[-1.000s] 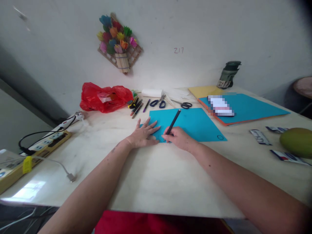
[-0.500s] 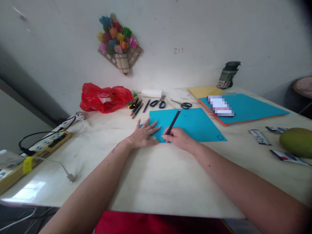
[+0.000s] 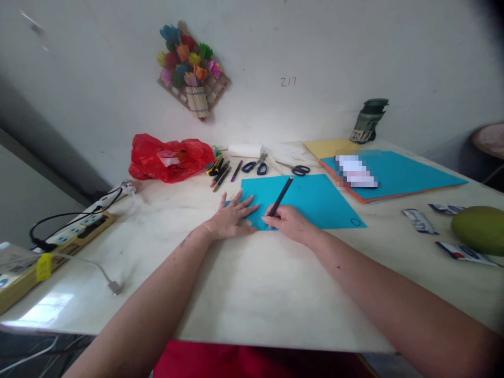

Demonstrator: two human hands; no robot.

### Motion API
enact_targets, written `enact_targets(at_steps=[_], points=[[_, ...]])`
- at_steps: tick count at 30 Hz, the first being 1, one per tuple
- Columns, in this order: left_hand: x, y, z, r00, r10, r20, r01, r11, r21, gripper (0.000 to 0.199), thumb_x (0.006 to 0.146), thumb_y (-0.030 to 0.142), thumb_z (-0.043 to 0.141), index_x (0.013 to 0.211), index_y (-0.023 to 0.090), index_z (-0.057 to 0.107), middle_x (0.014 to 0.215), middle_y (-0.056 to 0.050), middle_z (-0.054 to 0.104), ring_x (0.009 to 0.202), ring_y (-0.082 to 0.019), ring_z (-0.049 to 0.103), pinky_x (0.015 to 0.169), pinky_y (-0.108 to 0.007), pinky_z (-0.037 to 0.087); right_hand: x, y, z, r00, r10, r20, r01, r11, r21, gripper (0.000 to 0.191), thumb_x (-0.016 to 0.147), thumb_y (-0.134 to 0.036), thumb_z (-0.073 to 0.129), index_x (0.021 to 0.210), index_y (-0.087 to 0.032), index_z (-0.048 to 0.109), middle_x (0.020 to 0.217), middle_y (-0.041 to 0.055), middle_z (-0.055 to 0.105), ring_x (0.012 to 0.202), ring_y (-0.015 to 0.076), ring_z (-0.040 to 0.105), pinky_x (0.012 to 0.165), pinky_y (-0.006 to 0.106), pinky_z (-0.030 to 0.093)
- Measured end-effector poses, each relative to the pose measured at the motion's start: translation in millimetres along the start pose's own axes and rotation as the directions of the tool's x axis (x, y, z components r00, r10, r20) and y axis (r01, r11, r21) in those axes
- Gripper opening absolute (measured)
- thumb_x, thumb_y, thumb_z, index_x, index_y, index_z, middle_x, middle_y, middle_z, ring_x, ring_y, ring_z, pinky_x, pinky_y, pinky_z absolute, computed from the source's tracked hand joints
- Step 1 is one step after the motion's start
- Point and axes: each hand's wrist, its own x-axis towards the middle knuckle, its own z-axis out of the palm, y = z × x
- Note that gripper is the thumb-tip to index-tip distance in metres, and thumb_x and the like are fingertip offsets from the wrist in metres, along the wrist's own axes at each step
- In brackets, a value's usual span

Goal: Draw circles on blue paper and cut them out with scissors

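Observation:
A blue sheet of paper (image 3: 307,202) lies on the table in front of me. My left hand (image 3: 232,216) rests flat with spread fingers on its left end. With my right hand (image 3: 289,220) I grip a black pen (image 3: 281,195), tilted, its upper end pointing up and to the right. The pen's tip is low over the sheet's near edge, mostly hidden by my fingers. A small oval outline (image 3: 355,222) is drawn in the near right corner of the paper.
Behind the sheet lie two pairs of scissors (image 3: 262,167), several pens (image 3: 222,176) and a red plastic bag (image 3: 169,157). To the right are more coloured sheets (image 3: 413,173) under a blurred phone (image 3: 356,172), a bottle (image 3: 369,122) and a green fruit (image 3: 480,229). A power strip (image 3: 79,231) sits left.
My right hand and the pen have shifted only very slightly. My left hand stays in place on the paper.

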Motion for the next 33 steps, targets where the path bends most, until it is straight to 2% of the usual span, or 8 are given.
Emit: enact_targets(at_steps=[33], points=[[0.3, -4.1, 2.9, 1.000, 0.020, -0.001, -0.020, 1.000, -0.007, 0.065, 0.077, 0.061, 0.032, 0.134, 0.032, 0.019, 0.143, 0.001, 0.007, 0.128, -0.029, -0.010, 0.092, -0.057, -0.014, 0.1, 2.2, -0.7, 0.999, -0.004, -0.042, 0.004, 1.000, -0.014, 0.013, 0.073, -0.027, 0.050, 0.065, -0.018, 0.051, 0.057, -0.0017, 0.053, 0.055, 0.0105, 0.047, 0.053, 0.022, 0.036]])
